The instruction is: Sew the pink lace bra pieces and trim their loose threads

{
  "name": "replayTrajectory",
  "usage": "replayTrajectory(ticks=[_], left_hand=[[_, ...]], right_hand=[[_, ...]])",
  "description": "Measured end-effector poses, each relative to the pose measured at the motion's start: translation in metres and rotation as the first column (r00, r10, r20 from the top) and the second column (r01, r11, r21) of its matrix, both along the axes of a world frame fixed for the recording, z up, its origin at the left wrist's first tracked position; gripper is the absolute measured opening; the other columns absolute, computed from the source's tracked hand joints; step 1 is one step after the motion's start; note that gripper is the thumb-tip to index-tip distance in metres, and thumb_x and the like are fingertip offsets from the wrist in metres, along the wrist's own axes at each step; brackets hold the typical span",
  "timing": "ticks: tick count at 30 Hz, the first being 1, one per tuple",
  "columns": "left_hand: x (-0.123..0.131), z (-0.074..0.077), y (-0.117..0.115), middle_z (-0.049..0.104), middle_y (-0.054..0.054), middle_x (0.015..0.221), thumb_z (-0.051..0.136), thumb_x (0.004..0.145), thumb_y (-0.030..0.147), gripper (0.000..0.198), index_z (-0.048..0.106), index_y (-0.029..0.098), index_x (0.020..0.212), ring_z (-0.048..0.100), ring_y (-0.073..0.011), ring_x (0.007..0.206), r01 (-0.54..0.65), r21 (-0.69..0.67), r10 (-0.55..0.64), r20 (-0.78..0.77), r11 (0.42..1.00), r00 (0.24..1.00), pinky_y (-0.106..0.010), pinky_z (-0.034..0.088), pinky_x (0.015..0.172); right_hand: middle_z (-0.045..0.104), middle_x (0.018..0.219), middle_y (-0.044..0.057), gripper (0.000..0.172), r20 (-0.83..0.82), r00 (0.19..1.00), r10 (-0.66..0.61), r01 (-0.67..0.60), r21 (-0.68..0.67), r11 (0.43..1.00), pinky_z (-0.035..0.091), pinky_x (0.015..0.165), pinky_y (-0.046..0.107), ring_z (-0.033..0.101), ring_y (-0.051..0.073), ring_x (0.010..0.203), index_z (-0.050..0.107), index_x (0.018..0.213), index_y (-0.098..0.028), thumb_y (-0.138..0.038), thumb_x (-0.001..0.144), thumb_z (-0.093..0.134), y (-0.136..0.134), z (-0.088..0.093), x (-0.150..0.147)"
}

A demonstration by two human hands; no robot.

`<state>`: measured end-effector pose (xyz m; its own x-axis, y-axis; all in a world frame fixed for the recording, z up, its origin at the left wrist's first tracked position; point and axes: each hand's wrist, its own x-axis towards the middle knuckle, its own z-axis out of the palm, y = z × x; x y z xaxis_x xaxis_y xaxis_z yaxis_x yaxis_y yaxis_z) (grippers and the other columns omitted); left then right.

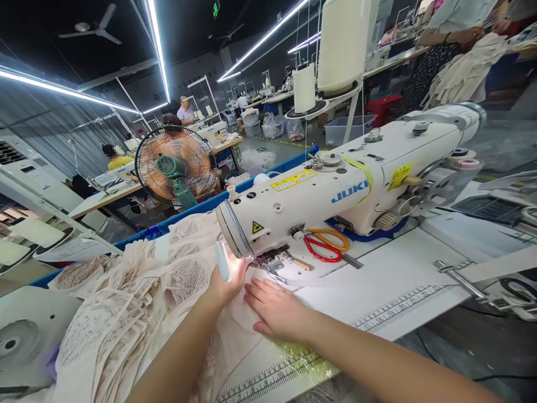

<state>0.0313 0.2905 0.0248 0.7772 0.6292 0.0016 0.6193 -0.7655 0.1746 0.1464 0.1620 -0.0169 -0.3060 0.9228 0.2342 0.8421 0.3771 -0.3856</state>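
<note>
My left hand (229, 285) is closed beside the needle end of the white JUKI sewing machine (310, 193). A pale blue, flat bar (222, 261) shows at its thumb and finger; whether it is held or part of the machine, I cannot tell. The other fingers are hidden. My right hand (279, 308) lies flat, fingers stretched, on thin cream fabric (239, 319) just in front of the needle area. Left of my hands, cream lace pieces (184, 280) spread over the table. Scissors with red and orange handles (323, 246) lie under the machine arm.
A printed ruler scale (268, 380) runs along the table (377, 285) edge. Thread cones (304, 89) stand behind the machine. A large fan (176, 165) stands beyond the blue edging. More machines and several people are farther off; one person's arms (453, 36) are at upper right.
</note>
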Motion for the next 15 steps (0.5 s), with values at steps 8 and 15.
replayTrajectory(ticks=[8, 15], left_hand=[[-0.028, -0.027, -0.038, 0.052, -0.015, 0.131, 0.034, 0.094, 0.032, 0.043, 0.046, 0.013, 0.13, 0.047, -0.0249, 0.122, 0.315, 0.101, -0.329, 0.175, 0.944, 0.928, -0.045, 0.04, 0.103], [-0.008, -0.035, -0.052, 0.055, -0.018, 0.126, 0.039, 0.091, 0.032, 0.042, 0.053, 0.008, 0.122, 0.051, -0.0287, 0.118, 0.152, 0.161, -0.18, 0.176, 0.975, 0.968, -0.044, 0.043, 0.1]], right_hand=[[0.051, 0.133, 0.014, 0.044, -0.042, 0.999, -0.017, 0.019, 0.058, 0.998, 0.034, 0.107, 0.043, 0.042, 0.026, 0.126, 0.056, 0.122, -0.013, -0.029, 0.081, 0.061, -0.016, -0.011, 0.01], [0.055, 0.128, 0.015, 0.042, -0.005, 0.998, -0.062, 0.062, 0.168, 0.984, 0.042, 0.101, 0.046, 0.048, 0.029, 0.121, 0.055, 0.122, -0.01, -0.024, 0.082, 0.053, -0.038, -0.029, 0.024]])
